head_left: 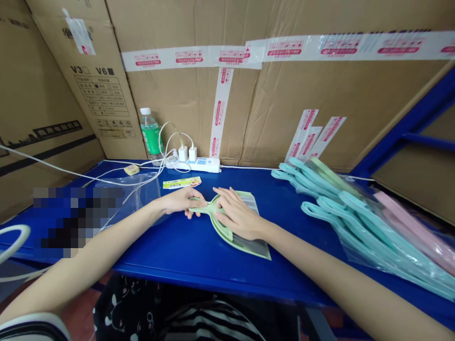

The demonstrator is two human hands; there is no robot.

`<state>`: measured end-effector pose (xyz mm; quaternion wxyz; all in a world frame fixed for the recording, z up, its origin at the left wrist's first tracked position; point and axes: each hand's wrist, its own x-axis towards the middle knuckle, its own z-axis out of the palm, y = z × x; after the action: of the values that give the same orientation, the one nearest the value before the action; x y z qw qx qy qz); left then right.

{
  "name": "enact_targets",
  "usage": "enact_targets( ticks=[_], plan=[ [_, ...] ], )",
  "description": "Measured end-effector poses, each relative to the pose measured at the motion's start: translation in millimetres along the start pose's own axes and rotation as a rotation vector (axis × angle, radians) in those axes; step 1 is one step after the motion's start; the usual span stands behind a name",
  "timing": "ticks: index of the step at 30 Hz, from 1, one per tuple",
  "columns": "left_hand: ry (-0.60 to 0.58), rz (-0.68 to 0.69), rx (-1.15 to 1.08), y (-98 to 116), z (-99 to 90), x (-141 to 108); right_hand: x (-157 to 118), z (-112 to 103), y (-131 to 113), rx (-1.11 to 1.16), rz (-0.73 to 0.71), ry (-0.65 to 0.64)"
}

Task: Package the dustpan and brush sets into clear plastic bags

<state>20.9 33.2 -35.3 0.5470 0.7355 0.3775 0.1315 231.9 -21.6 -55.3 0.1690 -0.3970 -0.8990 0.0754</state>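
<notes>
A light green tool (223, 231) with a looped handle and a wide, fan-shaped head with a grey middle lies on the blue table (167, 251). Its handle points left, its broad straight edge right. My left hand (181, 201) pinches the handle between thumb and fingers. Across the neck and upper part of the head rests my right hand (237, 213), fingers spread and pointing up and left. The palm hides part of the head. Just above my left hand, a yellow-green printed strip (182, 183) lies flat on the table.
Bagged turquoise handled pieces (366, 227) and pink ones (419, 227) lie at the right. A power strip (202, 164) with chargers and cables, a green-labelled bottle (151, 135), clear plastic film (133, 203) and a yellowish block (131, 169) are at the left and back. Cardboard (270, 104) stands behind.
</notes>
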Motion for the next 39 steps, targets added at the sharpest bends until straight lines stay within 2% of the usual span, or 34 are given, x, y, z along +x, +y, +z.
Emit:
enact_targets(
  ticks=[6, 15, 23, 31, 39],
  plan=[
    [-0.054, 0.020, 0.051, 2.2, -2.9, -1.2, 0.8, -1.9, -2.3, -0.009, 0.008, -0.026],
    [-0.210, 0.106, 0.228, 8.3, -9.9, -10.5, -1.3, -6.6, -3.3, 0.029, -0.010, -0.089],
    [-0.279, 0.103, 0.325, 12.6, -16.9, -17.7, -5.4, -16.5, 17.2, -0.041, -0.105, -0.033],
    [-0.343, 0.069, 0.376, 12.1, -25.4, -22.2, -6.4, -28.5, 24.4, -0.144, -0.154, -0.002],
    [-0.378, 0.058, 0.375, 13.8, -26.3, -25.0, -6.5, -32.5, 33.5, -0.260, -0.168, 0.041]
  ],
)
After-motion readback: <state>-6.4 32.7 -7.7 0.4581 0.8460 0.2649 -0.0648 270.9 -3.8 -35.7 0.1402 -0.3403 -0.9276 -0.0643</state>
